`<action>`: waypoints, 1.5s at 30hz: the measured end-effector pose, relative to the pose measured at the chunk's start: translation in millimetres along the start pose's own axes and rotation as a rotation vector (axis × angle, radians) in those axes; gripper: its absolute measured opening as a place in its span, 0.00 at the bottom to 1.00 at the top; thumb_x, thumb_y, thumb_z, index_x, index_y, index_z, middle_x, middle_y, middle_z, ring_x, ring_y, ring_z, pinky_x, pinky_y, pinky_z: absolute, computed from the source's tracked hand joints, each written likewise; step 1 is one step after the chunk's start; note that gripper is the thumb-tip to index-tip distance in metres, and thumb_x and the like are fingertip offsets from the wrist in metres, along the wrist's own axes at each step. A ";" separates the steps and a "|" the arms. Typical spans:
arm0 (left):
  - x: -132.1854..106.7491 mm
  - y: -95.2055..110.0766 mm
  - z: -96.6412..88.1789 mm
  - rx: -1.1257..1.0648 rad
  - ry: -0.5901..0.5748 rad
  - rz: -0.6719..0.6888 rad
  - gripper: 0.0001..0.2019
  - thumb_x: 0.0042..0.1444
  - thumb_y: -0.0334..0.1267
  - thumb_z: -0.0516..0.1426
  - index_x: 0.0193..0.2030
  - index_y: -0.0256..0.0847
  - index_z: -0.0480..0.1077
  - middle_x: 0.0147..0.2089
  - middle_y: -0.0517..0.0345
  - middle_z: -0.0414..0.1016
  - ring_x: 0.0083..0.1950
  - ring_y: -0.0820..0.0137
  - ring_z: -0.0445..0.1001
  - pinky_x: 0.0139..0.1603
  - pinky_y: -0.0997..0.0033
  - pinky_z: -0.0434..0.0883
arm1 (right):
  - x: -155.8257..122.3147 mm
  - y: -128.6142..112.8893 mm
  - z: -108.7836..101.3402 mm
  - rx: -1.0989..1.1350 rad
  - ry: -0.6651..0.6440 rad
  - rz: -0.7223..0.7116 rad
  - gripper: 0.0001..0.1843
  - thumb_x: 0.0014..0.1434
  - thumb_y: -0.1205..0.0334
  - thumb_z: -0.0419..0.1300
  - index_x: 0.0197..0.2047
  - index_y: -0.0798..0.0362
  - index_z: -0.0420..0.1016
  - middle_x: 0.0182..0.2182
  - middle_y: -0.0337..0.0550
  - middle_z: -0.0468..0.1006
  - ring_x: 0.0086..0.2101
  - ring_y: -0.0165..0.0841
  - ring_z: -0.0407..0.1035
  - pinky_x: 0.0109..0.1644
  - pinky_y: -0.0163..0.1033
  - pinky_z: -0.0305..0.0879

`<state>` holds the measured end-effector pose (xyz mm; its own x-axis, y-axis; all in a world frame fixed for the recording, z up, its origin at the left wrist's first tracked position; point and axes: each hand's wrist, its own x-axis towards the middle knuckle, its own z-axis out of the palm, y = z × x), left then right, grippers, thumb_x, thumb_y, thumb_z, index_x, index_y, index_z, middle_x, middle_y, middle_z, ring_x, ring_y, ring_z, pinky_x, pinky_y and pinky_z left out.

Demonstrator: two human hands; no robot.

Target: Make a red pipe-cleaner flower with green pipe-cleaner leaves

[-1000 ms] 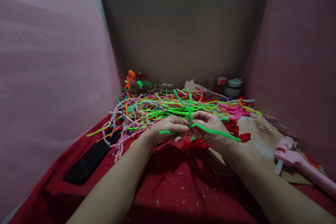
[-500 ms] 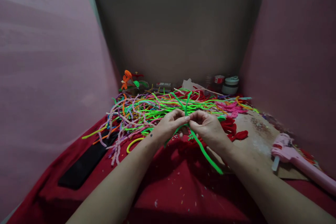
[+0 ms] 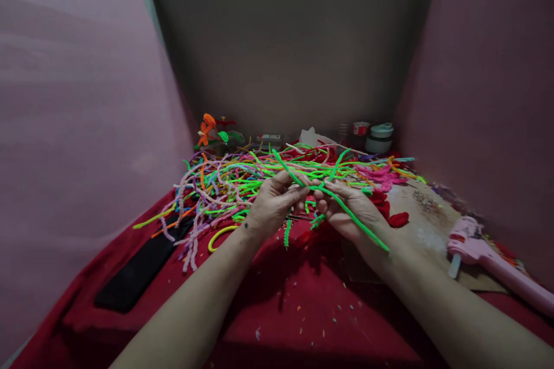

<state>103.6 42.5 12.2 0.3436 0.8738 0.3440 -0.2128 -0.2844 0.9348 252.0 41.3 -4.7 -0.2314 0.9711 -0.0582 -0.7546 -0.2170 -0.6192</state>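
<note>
Green pipe cleaners [image 3: 357,220] cross between my two hands, their ends sticking up at the back and one long end slanting down over my right wrist. My left hand [image 3: 279,199] pinches them near the crossing with thumb and fingers. On the other side my right hand [image 3: 346,204] is closed on them too, fingertips close to the left ones. A short green fuzzy end [image 3: 287,234] hangs below my left fingers; whether it joins the held stems I cannot tell. Behind the hands spreads a heap of many-coloured pipe cleaners [image 3: 242,176].
A pink glue gun [image 3: 485,253] lies at the right by a cardboard sheet [image 3: 426,230]. Left, a black phone-like slab [image 3: 130,277] rests on the red cloth [image 3: 268,311]. An orange flower [image 3: 206,130] and a lidded jar [image 3: 380,138] stand at the back.
Both hands have turned the green pipe cleaners: the upper ends now spread wider apart, and the long lower end has swung right over my right wrist. The right fingers have opened out slightly.
</note>
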 end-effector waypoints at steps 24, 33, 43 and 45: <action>8.0 30.4 -54.0 0.639 0.374 0.345 0.08 0.54 0.34 0.53 0.39 0.39 0.70 0.30 0.60 0.73 0.18 0.82 0.60 0.17 0.81 0.58 | 4.8 -3.9 -3.9 -0.132 0.119 -0.108 0.06 0.53 0.74 0.53 0.27 0.58 0.66 0.22 0.44 0.78 0.18 0.27 0.69 0.20 0.28 0.65; -5.9 25.4 -28.6 0.920 -0.276 0.105 0.09 0.54 0.38 0.54 0.41 0.39 0.69 0.36 0.58 0.75 0.37 0.73 0.72 0.36 0.75 0.68 | 4.9 15.3 4.6 -0.159 -0.044 -0.098 0.07 0.48 0.72 0.59 0.25 0.56 0.63 0.21 0.42 0.77 0.21 0.31 0.72 0.25 0.35 0.69; -12.2 28.6 -57.6 1.632 -0.092 0.514 0.22 0.54 0.23 0.47 0.56 0.37 0.59 0.45 0.50 0.75 0.39 0.70 0.75 0.32 0.75 0.68 | 14.2 0.0 21.0 -0.091 0.119 -0.161 0.06 0.46 0.75 0.57 0.24 0.56 0.64 0.19 0.39 0.75 0.18 0.26 0.68 0.20 0.29 0.64; -11.3 25.4 -76.8 1.630 -0.126 0.457 0.19 0.55 0.25 0.47 0.53 0.39 0.61 0.42 0.53 0.76 0.37 0.71 0.75 0.32 0.75 0.67 | 18.1 -1.1 21.6 -0.101 0.174 -0.193 0.07 0.46 0.76 0.55 0.25 0.55 0.63 0.20 0.39 0.75 0.19 0.27 0.69 0.20 0.29 0.65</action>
<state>24.0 55.7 25.3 0.6076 0.6000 0.5204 0.7567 -0.6364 -0.1496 235.4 57.0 11.8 0.0258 0.9979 -0.0601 -0.7073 -0.0242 -0.7065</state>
